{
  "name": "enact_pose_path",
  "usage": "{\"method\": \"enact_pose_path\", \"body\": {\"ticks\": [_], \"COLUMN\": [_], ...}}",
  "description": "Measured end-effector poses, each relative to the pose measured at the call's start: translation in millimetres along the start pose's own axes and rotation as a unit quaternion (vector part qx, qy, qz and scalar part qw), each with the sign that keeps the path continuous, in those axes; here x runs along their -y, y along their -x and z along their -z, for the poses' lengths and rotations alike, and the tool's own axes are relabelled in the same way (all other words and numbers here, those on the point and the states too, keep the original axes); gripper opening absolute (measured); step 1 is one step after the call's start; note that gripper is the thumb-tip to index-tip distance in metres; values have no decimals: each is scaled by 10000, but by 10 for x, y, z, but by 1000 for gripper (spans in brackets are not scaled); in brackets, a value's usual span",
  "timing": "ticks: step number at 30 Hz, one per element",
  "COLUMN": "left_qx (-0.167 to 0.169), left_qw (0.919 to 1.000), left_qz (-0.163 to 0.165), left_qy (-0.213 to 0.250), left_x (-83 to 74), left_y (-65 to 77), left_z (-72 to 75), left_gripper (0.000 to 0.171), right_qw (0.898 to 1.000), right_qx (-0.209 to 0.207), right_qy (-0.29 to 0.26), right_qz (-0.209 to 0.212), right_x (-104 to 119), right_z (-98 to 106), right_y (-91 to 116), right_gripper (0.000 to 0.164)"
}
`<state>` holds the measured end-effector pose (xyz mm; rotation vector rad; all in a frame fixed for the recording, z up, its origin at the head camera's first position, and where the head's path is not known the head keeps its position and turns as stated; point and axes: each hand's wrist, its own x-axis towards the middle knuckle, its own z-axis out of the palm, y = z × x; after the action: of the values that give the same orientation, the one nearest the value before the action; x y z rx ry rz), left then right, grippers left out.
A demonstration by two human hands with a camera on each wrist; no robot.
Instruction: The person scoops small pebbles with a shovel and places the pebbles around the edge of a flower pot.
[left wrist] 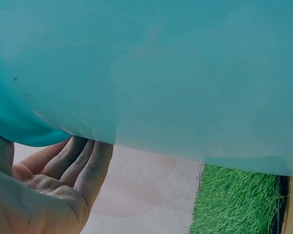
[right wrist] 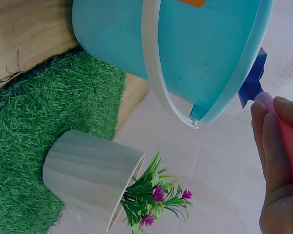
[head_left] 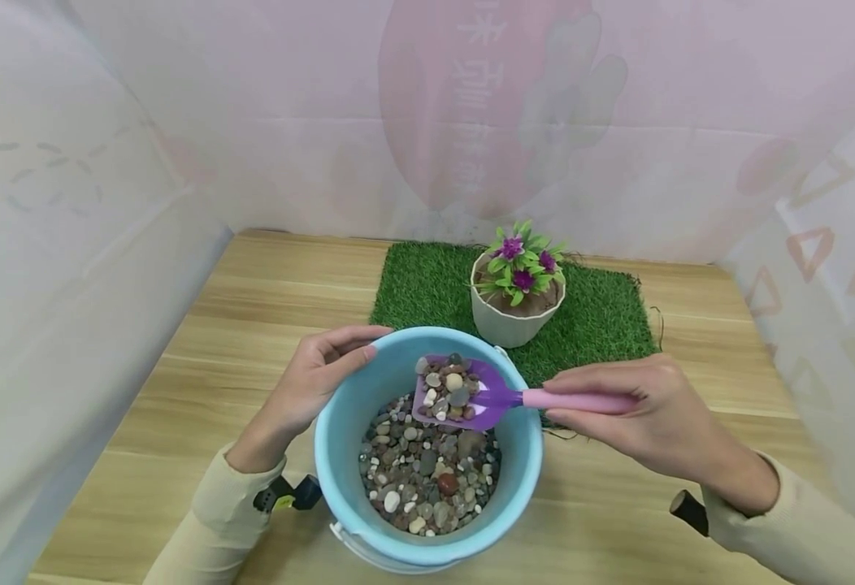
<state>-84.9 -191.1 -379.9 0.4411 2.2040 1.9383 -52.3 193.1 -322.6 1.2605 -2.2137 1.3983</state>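
A light blue bucket point(head_left: 336, 479) stands on the table with many mixed pebbles point(head_left: 427, 487) in its bottom. At its left rim my left hand point(head_left: 318, 370) holds on, the thumb over the edge and the fingers along the outer wall, as the left wrist view also shows. My right hand point(head_left: 635, 410) grips the pink handle of a toy shovel point(head_left: 501, 396) from the right. Its purple blade is level above the bucket's opening, heaped with pebbles point(head_left: 448, 390). In the right wrist view the blade point(right wrist: 253, 80) shows partly behind the bucket rim.
Behind the bucket lies a green artificial grass mat point(head_left: 427, 280), with a white pot of purple flowers point(head_left: 511, 325) on it. The bucket's white carrying handle point(right wrist: 154, 58) hangs down along its outside. Printed cloth walls point(head_left: 288, 146) enclose the wooden table point(head_left: 237, 301).
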Motion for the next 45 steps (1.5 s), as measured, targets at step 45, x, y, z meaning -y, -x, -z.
{"method": "enact_pose_path", "body": {"ticks": [45], "left_qx": [35], "left_qw": [10000], "left_qz": [-25], "left_qy": [44], "left_x": [-11], "left_y": [-6], "left_z": [13], "left_gripper": [35], "right_qw": [9870], "right_qx": [-745], "right_qy": [1260], "right_qz": [-658], "right_x": [-33], "right_z": [521], "right_y": [437], "right_gripper": [41]}}
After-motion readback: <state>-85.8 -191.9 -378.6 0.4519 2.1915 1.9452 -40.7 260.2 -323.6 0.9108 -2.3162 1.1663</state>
